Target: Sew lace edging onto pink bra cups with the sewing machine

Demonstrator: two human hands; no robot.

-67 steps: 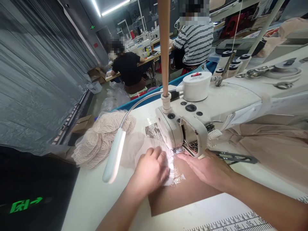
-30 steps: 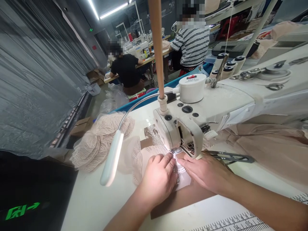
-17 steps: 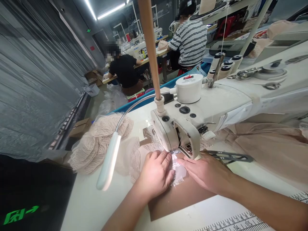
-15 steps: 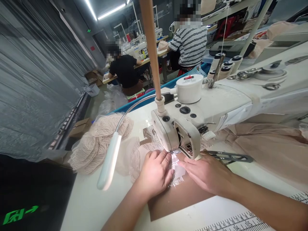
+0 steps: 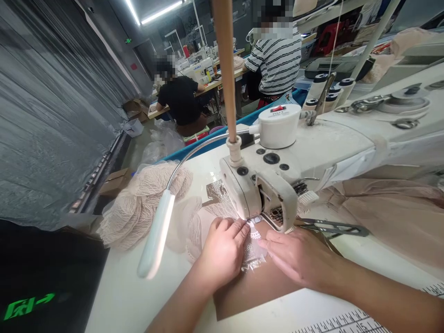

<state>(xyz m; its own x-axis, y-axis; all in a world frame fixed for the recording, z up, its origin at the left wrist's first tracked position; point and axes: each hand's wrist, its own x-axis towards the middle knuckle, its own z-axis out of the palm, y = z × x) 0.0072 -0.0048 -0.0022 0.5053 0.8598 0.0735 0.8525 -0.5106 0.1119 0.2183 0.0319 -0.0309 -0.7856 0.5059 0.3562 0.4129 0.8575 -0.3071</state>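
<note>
A white sewing machine [image 5: 243,189] stands in front of me, its needle area lit. My left hand [image 5: 224,245] is just left of the presser foot, fingers bent and together on pale lace fabric [image 5: 218,210], thumb tucked in and partly hidden. My right hand [image 5: 298,254] lies right of the foot, fingers stretched out flat, fingertips touching the edge of the sheer piece. Between the hands clear tape [image 5: 253,263] covers a brown plate [image 5: 249,296] on the table. The needle tip is hard to make out.
Folded lace pieces [image 5: 145,199] are heaped at left behind a gooseneck lamp [image 5: 156,236]. Thread snips or a similar dark metal tool [image 5: 333,226] lies at right, near beige mesh fabric [image 5: 378,203]. A printed ruler [image 5: 354,321] runs along the front edge. Two people sit at machines beyond.
My left thumb has drawn in towards the fingers. My right hand has shifted slightly. The view has moved a little, so the machine appears further right.
</note>
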